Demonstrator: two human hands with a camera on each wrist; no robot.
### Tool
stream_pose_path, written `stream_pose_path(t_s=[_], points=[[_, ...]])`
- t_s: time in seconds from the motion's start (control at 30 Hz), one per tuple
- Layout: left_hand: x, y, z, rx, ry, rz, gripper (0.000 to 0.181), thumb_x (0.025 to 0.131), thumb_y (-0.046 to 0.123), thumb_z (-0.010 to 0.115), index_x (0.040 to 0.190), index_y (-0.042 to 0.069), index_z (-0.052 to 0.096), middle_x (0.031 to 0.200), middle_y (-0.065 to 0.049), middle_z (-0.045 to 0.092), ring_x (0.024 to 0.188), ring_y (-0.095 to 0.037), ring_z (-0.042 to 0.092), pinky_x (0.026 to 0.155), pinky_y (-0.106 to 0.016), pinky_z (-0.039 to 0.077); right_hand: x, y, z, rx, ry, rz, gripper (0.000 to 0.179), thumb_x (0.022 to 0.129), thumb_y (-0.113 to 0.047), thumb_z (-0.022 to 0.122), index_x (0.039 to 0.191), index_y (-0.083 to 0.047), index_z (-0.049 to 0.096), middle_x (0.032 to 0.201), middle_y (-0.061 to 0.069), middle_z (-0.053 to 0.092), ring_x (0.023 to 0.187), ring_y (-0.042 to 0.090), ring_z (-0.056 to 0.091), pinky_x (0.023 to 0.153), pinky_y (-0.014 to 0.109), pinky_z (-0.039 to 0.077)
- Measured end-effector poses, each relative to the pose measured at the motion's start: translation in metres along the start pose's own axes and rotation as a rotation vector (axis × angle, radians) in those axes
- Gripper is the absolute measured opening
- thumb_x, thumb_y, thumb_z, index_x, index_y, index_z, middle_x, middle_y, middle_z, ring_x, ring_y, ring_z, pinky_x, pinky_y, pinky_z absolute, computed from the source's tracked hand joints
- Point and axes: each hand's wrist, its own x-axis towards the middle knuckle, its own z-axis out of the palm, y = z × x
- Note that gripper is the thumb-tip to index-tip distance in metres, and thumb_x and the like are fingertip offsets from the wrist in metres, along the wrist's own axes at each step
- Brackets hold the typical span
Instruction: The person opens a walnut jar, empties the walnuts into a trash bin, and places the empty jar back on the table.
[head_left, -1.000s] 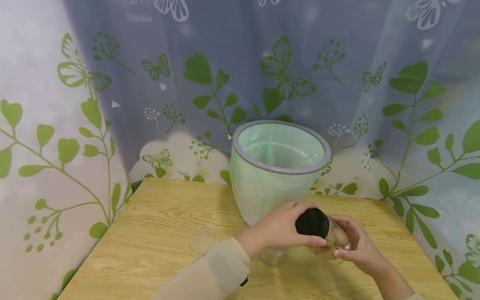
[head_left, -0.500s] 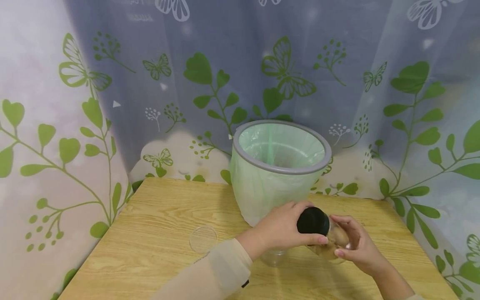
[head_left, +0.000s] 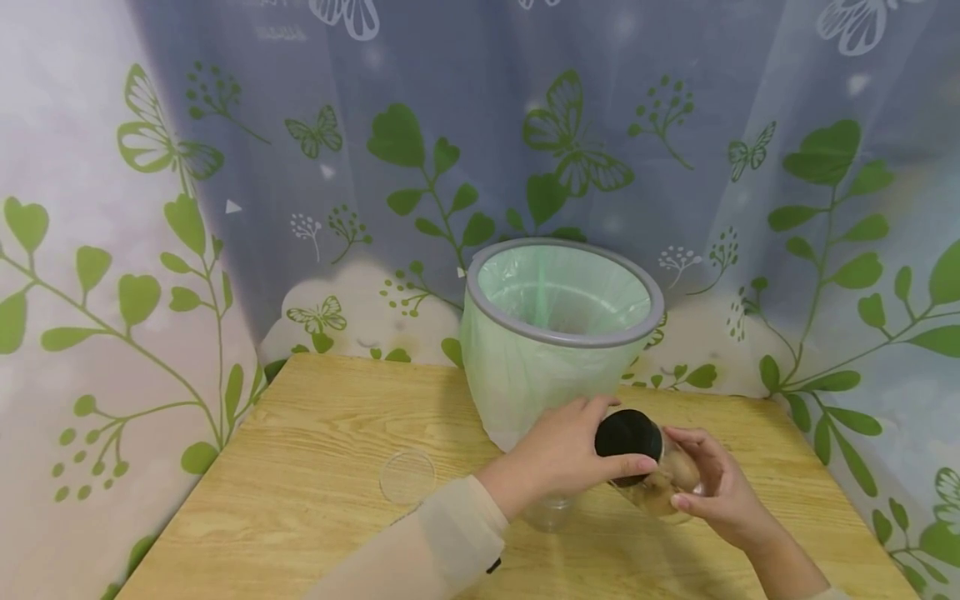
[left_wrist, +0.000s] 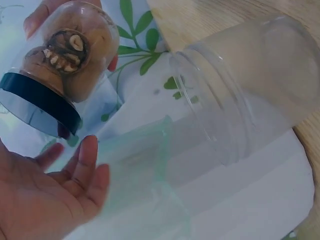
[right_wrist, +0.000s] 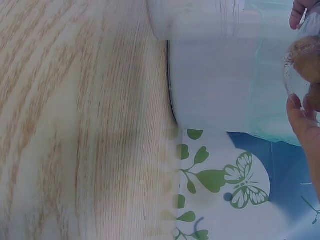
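A clear jar (head_left: 675, 475) with a black lid (head_left: 628, 440) is tilted above the table, its lid end toward the left. Brown walnuts (left_wrist: 82, 75) fill it, one cracked with pale pieces showing. My right hand (head_left: 723, 492) grips the jar's body between thumb and fingers. My left hand (head_left: 558, 454) spans the lid, thumb across its near side and fingers beyond it. In the left wrist view several of that hand's fingers (left_wrist: 87, 155) hang loosely just off the lid. The right wrist view catches only part of the jar and the right hand's fingers at its edge.
Behind the hands stands a bin with a grey rim (head_left: 562, 337) and a pale green liner. An uncapped clear jar (left_wrist: 250, 90) stands before it, mostly hidden by my left forearm in the head view. A clear round disc (head_left: 407, 477) lies left on the wooden table (head_left: 322, 417).
The lidded jar has shifted and tilted very slightly. My left thumb sits a little higher on the lid and the fingertips have drawn back slightly. My right hand keeps its hold.
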Motion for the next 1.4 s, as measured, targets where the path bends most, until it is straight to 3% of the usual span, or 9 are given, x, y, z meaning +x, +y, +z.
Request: stream_pose_path(t_s=[0.13, 0.27, 0.43, 0.57, 0.77, 1.03, 1.2, 1.4], points=[[0.001, -0.007, -0.004, 0.002, 0.000, 0.136, 0.094, 0.084, 0.079, 0.054, 0.159, 0.030, 0.026, 0.153, 0.003, 0.040, 0.137, -0.020, 0.045, 0.107, -0.041, 0.043, 0.001, -0.001, -0.001, 0.015, -0.007, -0.003, 0.065, 0.093, 0.016, 0.056, 0.150, -0.012, 0.040, 0.145, -0.001, 0.046, 0.123, 0.013, 0.054, 0.085, 0.032, 0.057], [0.003, -0.012, -0.010, 0.035, -0.041, 0.318, 0.102, 0.079, 0.066, 0.074, 0.160, 0.034, 0.020, 0.160, 0.002, 0.031, 0.143, -0.021, 0.035, 0.113, -0.042, 0.036, 0.001, -0.002, -0.001, 0.023, -0.012, -0.006, 0.064, 0.094, 0.016, 0.054, 0.150, -0.011, 0.039, 0.146, 0.001, 0.045, 0.123, 0.015, 0.054, 0.086, 0.033, 0.057], [0.004, -0.013, -0.017, 0.053, -0.121, 0.414, 0.109, 0.075, 0.043, 0.088, 0.161, 0.034, 0.020, 0.166, -0.001, 0.018, 0.148, -0.025, 0.026, 0.117, -0.043, 0.028, 0.001, -0.001, -0.002, 0.020, -0.008, 0.001, 0.064, 0.093, 0.016, 0.054, 0.149, -0.013, 0.040, 0.147, 0.000, 0.045, 0.124, 0.014, 0.054, 0.084, 0.031, 0.057], [0.005, -0.013, -0.019, 0.048, -0.161, 0.425, 0.109, 0.076, 0.034, 0.089, 0.161, 0.033, 0.021, 0.166, 0.001, 0.014, 0.149, -0.025, 0.023, 0.117, -0.042, 0.028, 0.001, -0.001, -0.002, 0.003, -0.005, 0.001, 0.063, 0.094, 0.016, 0.054, 0.148, -0.013, 0.041, 0.148, -0.001, 0.044, 0.124, 0.014, 0.053, 0.080, 0.030, 0.058], [0.006, -0.013, -0.021, 0.040, -0.176, 0.435, 0.103, 0.078, 0.028, 0.089, 0.160, 0.031, 0.026, 0.164, 0.001, 0.022, 0.148, -0.022, 0.027, 0.115, -0.039, 0.031, 0.000, -0.001, -0.001, -0.006, 0.006, 0.018, 0.062, 0.093, 0.014, 0.056, 0.147, -0.014, 0.044, 0.149, -0.002, 0.044, 0.126, 0.013, 0.051, 0.080, 0.031, 0.058], [0.006, -0.015, -0.021, -0.051, -0.182, 0.420, 0.100, 0.078, 0.033, 0.088, 0.159, 0.031, 0.029, 0.157, 0.000, 0.033, 0.141, -0.016, 0.036, 0.110, -0.030, 0.037, 0.000, -0.001, 0.000, 0.013, -0.003, 0.021, 0.062, 0.093, 0.013, 0.057, 0.147, -0.014, 0.044, 0.145, 0.000, 0.046, 0.123, 0.014, 0.053, 0.081, 0.031, 0.058], [0.006, -0.014, -0.021, -0.063, -0.177, 0.365, 0.097, 0.079, 0.048, 0.084, 0.158, 0.033, 0.029, 0.152, 0.000, 0.038, 0.137, -0.014, 0.041, 0.106, -0.030, 0.041, 0.000, 0.000, 0.000, 0.036, -0.013, 0.030, 0.062, 0.094, 0.012, 0.057, 0.148, -0.014, 0.043, 0.142, 0.001, 0.048, 0.120, 0.015, 0.056, 0.084, 0.033, 0.057], [0.004, -0.012, -0.021, -0.053, -0.163, 0.252, 0.095, 0.077, 0.062, 0.078, 0.156, 0.036, 0.031, 0.146, 0.002, 0.043, 0.130, -0.014, 0.049, 0.101, -0.033, 0.046, 0.000, 0.001, 0.000, 0.054, -0.022, 0.030, 0.063, 0.094, 0.012, 0.057, 0.149, -0.014, 0.042, 0.141, 0.000, 0.049, 0.119, 0.016, 0.057, 0.087, 0.035, 0.057]])
